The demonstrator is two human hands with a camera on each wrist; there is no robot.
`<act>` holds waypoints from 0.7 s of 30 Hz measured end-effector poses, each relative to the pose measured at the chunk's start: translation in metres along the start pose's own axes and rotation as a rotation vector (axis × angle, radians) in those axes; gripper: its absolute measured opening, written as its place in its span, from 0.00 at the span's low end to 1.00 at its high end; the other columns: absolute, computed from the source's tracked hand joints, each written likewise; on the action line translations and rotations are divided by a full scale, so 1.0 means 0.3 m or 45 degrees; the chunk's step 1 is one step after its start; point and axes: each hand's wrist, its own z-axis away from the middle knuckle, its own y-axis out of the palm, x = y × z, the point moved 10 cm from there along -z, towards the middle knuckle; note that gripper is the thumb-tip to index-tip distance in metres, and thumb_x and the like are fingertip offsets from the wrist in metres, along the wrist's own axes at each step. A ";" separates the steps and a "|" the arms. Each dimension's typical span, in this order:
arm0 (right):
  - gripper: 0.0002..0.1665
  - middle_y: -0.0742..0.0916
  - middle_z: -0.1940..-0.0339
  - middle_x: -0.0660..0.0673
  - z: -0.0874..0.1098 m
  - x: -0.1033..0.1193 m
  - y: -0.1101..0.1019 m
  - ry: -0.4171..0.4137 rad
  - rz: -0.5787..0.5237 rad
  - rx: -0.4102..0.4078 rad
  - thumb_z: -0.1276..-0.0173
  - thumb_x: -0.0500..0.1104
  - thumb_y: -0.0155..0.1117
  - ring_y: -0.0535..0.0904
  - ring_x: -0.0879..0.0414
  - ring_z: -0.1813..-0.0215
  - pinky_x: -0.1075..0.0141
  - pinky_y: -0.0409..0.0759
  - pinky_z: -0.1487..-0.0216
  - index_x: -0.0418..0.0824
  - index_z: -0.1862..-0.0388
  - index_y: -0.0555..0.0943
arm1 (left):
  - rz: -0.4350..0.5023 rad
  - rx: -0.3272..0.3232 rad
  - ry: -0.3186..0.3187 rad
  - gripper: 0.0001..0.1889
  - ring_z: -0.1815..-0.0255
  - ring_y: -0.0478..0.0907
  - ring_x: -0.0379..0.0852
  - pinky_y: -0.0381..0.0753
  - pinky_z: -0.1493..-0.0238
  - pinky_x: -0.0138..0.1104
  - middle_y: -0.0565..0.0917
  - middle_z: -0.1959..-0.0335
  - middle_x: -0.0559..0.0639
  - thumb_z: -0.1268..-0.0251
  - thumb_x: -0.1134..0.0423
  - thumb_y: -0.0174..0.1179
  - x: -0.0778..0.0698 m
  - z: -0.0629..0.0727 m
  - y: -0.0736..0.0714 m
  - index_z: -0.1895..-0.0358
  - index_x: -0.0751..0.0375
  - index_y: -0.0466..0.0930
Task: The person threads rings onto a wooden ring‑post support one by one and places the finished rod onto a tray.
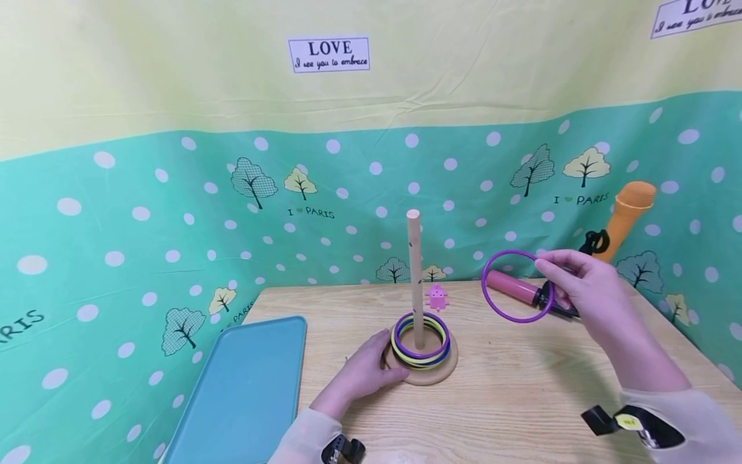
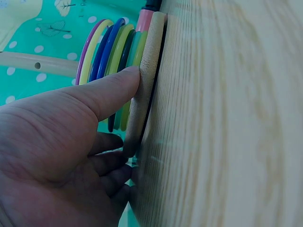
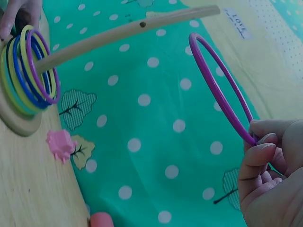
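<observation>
A purple ring (image 3: pixel 227 111) is pinched at its edge between the thumb and fingers of my right hand (image 1: pixel 585 283), held in the air right of a wooden post (image 1: pixel 416 277). The post rises upright from a round wooden base (image 1: pixel 426 379) on the table. Around its foot lies a stack of several rings (image 2: pixel 102 47) in yellow, blue, green and other colours, with a purple one on top. My left hand (image 1: pixel 368 367) grips the base's left edge, its thumb (image 2: pixel 118 87) on the upper face and its fingers low at the rim.
A blue tray (image 1: pixel 243 393) lies at the left of the wooden table (image 1: pixel 493 412). Behind the base is a small pink toy (image 1: pixel 437 298). A pink hand pump (image 1: pixel 513 287) and an orange toy microphone (image 1: pixel 628 212) are at the back right, before a polka-dot cloth (image 1: pixel 348 258).
</observation>
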 end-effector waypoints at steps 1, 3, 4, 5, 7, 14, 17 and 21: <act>0.13 0.84 0.70 0.51 -0.001 0.010 0.007 -0.013 -0.015 0.004 0.17 0.52 0.70 0.75 0.57 0.75 0.67 0.78 0.76 0.48 0.41 0.88 | -0.001 0.000 -0.001 0.51 0.15 0.63 0.66 0.63 0.15 0.59 0.65 0.15 0.69 0.31 0.47 0.79 0.000 0.000 0.000 0.14 0.68 0.63; 0.13 0.84 0.70 0.51 -0.004 0.030 0.021 -0.035 -0.045 0.009 0.17 0.50 0.71 0.75 0.58 0.76 0.68 0.78 0.76 0.47 0.42 0.88 | -0.002 0.001 0.000 0.51 0.15 0.63 0.66 0.62 0.15 0.59 0.65 0.15 0.70 0.31 0.47 0.79 -0.001 0.000 0.000 0.14 0.69 0.63; 0.13 0.84 0.70 0.51 -0.006 0.039 0.027 -0.042 -0.065 0.012 0.18 0.50 0.71 0.75 0.57 0.76 0.68 0.78 0.77 0.45 0.42 0.88 | -0.003 0.001 0.001 0.51 0.15 0.63 0.66 0.62 0.15 0.59 0.65 0.15 0.70 0.31 0.47 0.79 -0.001 0.000 0.000 0.14 0.69 0.63; 0.13 0.84 0.70 0.51 -0.008 0.048 0.034 -0.051 -0.078 0.014 0.18 0.49 0.72 0.75 0.57 0.76 0.68 0.78 0.77 0.44 0.43 0.88 | -0.002 0.001 0.002 0.51 0.15 0.63 0.66 0.62 0.15 0.59 0.65 0.16 0.70 0.31 0.47 0.79 -0.002 0.000 0.000 0.14 0.69 0.63; 0.14 0.84 0.71 0.51 -0.011 0.065 0.045 -0.063 -0.077 0.013 0.18 0.50 0.72 0.75 0.57 0.75 0.68 0.78 0.77 0.43 0.43 0.88 | -0.002 0.000 0.003 0.51 0.15 0.63 0.66 0.62 0.15 0.59 0.65 0.16 0.70 0.31 0.47 0.79 -0.001 0.000 0.000 0.14 0.69 0.63; 0.21 0.83 0.70 0.51 -0.023 0.125 0.085 -0.066 -0.011 0.013 0.18 0.55 0.70 0.75 0.56 0.73 0.67 0.78 0.75 0.42 0.40 0.86 | -0.003 -0.002 0.006 0.51 0.15 0.63 0.66 0.62 0.15 0.59 0.65 0.16 0.70 0.31 0.48 0.79 -0.001 -0.001 -0.001 0.14 0.68 0.63; 0.21 0.83 0.69 0.51 -0.026 0.153 0.109 -0.077 -0.022 0.022 0.18 0.55 0.71 0.75 0.55 0.73 0.67 0.79 0.75 0.42 0.39 0.87 | -0.004 -0.001 0.004 0.51 0.15 0.63 0.66 0.62 0.15 0.59 0.65 0.16 0.70 0.31 0.48 0.79 -0.001 -0.001 -0.002 0.14 0.69 0.63; 0.20 0.83 0.69 0.51 -0.029 0.185 0.135 -0.093 -0.035 0.023 0.18 0.57 0.70 0.75 0.55 0.73 0.66 0.79 0.74 0.44 0.40 0.87 | -0.009 0.000 -0.004 0.51 0.15 0.63 0.66 0.62 0.15 0.59 0.65 0.15 0.70 0.31 0.48 0.79 0.000 0.000 -0.002 0.14 0.69 0.63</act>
